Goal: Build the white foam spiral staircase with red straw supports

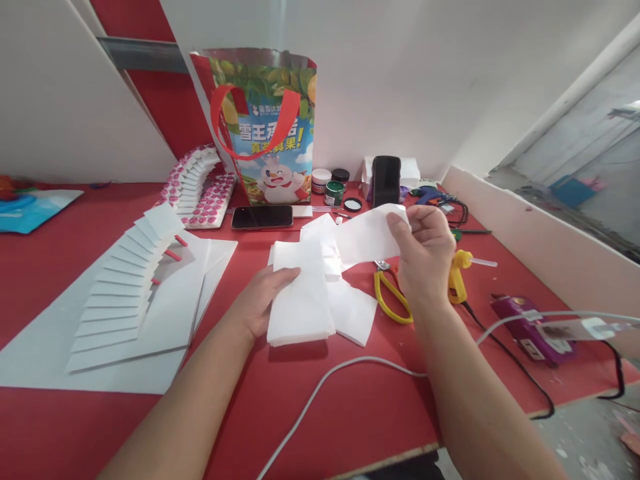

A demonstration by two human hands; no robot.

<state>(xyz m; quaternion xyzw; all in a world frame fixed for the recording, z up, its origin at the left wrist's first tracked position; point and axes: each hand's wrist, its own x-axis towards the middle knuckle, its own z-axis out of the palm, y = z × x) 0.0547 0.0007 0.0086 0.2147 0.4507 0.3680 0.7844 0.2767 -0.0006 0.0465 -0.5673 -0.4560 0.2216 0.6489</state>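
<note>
My left hand [265, 297] is closed on the left edge of a stack of white paper sheets [300, 300], thumb on top and the other fingers mostly hidden. Between thumb and fingers, my right hand [425, 247] pinches the right end of a white paper strip [367, 237]. That strip is lifted and stretches left toward a crumpled white piece [320, 230] behind the stack. Another folded white paper [355, 313] lies just right of the stack, partly under it. Yellow-handled scissors [390, 303] rest on the red table beside my right wrist.
At left, a fan of white folded strips [113, 293] lies on white boards [45, 347]. A printed bag [273, 133], a black phone [263, 217] and paint jars [334, 193] stand behind. On the right are a yellow glue gun [457, 280], a purple box [530, 327] and a white cable [330, 377].
</note>
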